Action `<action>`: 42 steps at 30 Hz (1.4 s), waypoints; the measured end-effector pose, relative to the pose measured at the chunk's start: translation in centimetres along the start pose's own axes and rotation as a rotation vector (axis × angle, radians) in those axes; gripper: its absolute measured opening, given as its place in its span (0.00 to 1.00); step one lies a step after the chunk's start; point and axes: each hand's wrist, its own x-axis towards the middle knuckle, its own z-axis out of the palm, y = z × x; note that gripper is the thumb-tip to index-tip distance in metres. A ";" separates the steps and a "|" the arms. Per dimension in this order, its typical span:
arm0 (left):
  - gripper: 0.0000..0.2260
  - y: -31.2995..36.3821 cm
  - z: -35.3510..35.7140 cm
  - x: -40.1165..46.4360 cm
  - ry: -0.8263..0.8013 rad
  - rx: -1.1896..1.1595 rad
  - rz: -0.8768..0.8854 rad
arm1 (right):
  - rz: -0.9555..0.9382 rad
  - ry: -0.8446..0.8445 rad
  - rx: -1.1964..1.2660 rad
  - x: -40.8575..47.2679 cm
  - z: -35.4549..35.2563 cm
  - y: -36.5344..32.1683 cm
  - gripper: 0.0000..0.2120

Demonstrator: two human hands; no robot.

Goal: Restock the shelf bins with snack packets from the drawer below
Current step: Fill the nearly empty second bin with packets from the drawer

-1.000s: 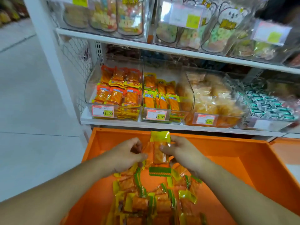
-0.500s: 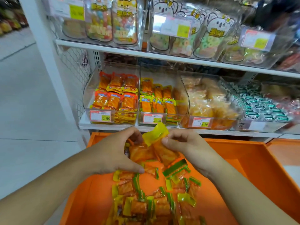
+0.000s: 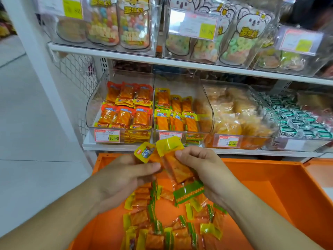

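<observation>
Holding packets above the drawer (image 3: 270,186): left hand (image 3: 119,179) pinches one packet (image 3: 145,152) by thumb and fingers; right hand (image 3: 203,168) grips a second (image 3: 175,166), yellow end up. Loose packets (image 3: 167,228) lie in the drawer. Middle bin (image 3: 182,109), on the shelf (image 3: 115,147) just above, is part-filled.

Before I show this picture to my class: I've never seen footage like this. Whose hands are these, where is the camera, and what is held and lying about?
There is no machine: a person wears a camera on the head, looking down at their own two hands. The left hand and right hand together hold a few yellow-topped snack packets above an open orange drawer, where more loose packets lie. Behind, clear shelf bins hold similar snacks; the middle yellow-packet bin looks like the match.
</observation>
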 end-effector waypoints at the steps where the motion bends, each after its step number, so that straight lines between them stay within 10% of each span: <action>1: 0.14 -0.5 0.4 0.0 0.012 -0.010 -0.006 | -0.007 -0.006 -0.010 0.0 0.2 0.2 0.10; 9: 0.09 -1.2 1.2 0.5 0.278 0.164 0.052 | -0.430 0.354 -0.624 -0.7 -0.4 -0.3 0.16; 15: 0.12 -2.3 2.7 0.4 0.175 0.132 0.007 | -0.523 0.362 -1.070 -1.7 1.9 2.1 0.13; 24: 0.20 -2.3 0.6 0.9 0.085 -0.033 -0.002 | -0.471 0.181 -0.822 -1.6 1.8 1.4 0.08; 32: 0.11 -3.7 0.2 1.7 0.151 0.407 0.048 | -0.286 0.181 -0.731 0.3 -0.5 2.3 0.14; 42: 0.12 -12.5 -3.6 5.9 0.288 0.575 -0.280 | 0.326 0.072 -1.218 4.2 -9.3 14.7 0.21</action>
